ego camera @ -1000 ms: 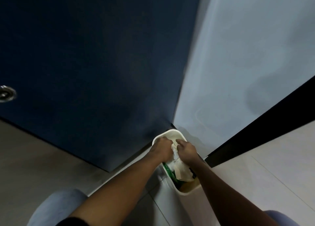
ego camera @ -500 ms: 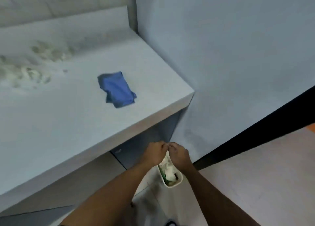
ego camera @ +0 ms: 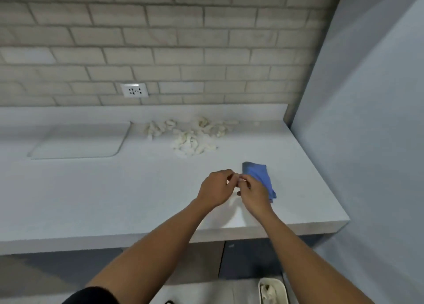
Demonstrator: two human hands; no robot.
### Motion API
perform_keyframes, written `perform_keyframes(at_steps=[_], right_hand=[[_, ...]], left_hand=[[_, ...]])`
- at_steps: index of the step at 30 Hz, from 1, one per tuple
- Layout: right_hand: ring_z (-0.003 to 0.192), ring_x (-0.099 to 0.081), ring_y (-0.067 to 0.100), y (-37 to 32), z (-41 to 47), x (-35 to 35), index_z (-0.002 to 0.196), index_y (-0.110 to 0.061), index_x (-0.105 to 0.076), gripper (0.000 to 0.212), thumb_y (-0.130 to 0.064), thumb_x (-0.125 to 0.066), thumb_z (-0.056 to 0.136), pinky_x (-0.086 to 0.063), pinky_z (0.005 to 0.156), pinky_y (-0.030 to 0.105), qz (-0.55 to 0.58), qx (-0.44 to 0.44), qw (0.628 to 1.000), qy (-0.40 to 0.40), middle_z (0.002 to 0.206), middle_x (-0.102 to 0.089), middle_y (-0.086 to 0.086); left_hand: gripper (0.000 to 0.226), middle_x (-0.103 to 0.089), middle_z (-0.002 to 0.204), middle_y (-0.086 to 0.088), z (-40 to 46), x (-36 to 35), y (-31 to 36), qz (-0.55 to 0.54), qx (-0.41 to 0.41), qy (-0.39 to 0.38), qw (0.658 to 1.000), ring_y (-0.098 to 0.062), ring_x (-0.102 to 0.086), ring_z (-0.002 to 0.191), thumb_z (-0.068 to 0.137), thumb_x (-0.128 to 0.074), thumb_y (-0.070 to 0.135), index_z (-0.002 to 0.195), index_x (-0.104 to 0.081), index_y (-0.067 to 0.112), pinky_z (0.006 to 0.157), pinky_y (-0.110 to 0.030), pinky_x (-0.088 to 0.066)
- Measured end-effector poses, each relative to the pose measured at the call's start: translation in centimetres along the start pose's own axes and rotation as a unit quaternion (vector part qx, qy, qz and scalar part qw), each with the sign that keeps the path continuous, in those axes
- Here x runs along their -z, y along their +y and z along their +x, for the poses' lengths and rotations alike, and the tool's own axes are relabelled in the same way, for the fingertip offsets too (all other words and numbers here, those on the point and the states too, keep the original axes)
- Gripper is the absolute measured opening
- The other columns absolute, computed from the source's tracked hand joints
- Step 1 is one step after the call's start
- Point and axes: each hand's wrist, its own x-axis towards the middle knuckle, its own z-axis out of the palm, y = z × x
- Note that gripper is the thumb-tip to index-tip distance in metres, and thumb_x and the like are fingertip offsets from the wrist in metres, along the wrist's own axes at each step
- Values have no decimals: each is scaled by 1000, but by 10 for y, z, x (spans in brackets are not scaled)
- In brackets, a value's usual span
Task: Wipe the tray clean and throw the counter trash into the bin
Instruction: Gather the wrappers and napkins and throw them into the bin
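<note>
Left hand: the left hand [ego camera: 216, 188] is raised over the near right part of the counter, fingers curled in, its fingertips meeting those of the other hand; whether anything is pinched there cannot be told.
Right hand: the right hand [ego camera: 253, 192] is just beside it to the right, fingers bent and drawn together at the tips, partly covering the near edge of the cloth.
Cloth: a crumpled blue cloth [ego camera: 259, 174] lies on the counter just behind and right of the right hand, close to the counter's right edge.
Trash: scraps of whitish crumpled paper [ego camera: 189, 141] lie scattered in loose heaps at the far side of the counter, near the wall, well apart from the hands.
Tray: a pale flat tray [ego camera: 80, 141] with rounded corners sits on the far left of the counter, left of the paper scraps.
Bin: a white bin [ego camera: 273, 291] stands on the floor at the near right, below the counter's edge, with pale paper showing inside it.
Counter: the light counter [ego camera: 114, 200] ends at a grey side wall on the right.
Wall: a tiled wall behind carries a white socket [ego camera: 135, 90].
</note>
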Motion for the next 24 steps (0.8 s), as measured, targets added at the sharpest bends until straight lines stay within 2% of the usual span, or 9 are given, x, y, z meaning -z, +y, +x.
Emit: perform_keyframes(at_steps=[3,6,10,12,16,20,24], right_hand=[[92,-68,10,-15,31,-56,110,-29,-67,22,-31,-50,97,-55,87,37,9,20,999,-50,102,-70,-13],[94,-66,9,-25,62,-103,107,-29,-68,21,-29,-52,95,-53,89,33,2,15,998,-67,101,-70,-15],[93,-62,7,-38,98,-153,105,-26,-69,19,-26,-52,95,-42,76,10,-43,-1,996,-74,96,-67,-14],[87,-59,2,-42,109,-171,101,-26,-69,16,-25,-54,94,-36,69,4,-51,-6,996,-66,93,-67,-14],[92,-63,8,-43,124,-196,104,-25,-68,18,-25,-54,93,-39,76,15,-66,-31,996,-59,97,-68,-11],[97,-61,8,-43,144,-209,108,-24,-68,21,-25,-54,93,-37,76,12,-80,-37,993,-74,103,-69,-10],[98,-63,10,-46,166,-216,110,-22,-68,21,-22,-57,92,-39,79,14,-85,-28,993,-76,106,-69,-5]], left_hand=[[32,-70,92,16,10,33,-55,-8,39,29,999,-5,-63,86,100,-41,46,93,-67,30,76,-34,-54],[27,-70,95,17,21,58,-113,-17,68,47,996,-4,-64,89,97,-43,47,98,-66,32,79,-32,-54],[18,-71,97,16,38,91,-177,-11,96,64,993,-6,-65,92,97,-48,41,101,-64,34,79,-30,-52],[17,-70,95,17,45,104,-202,-9,109,60,992,-4,-65,91,97,-48,41,98,-63,35,79,-29,-52],[16,-70,94,17,62,111,-235,-2,107,47,993,-5,-65,87,97,-49,39,98,-64,34,77,-28,-52],[20,-70,97,17,83,109,-244,-8,109,52,993,-5,-64,89,96,-48,41,103,-65,33,79,-29,-52],[19,-70,98,15,94,111,-250,3,119,46,992,-8,-64,90,96,-50,39,105,-66,32,79,-29,-52]])
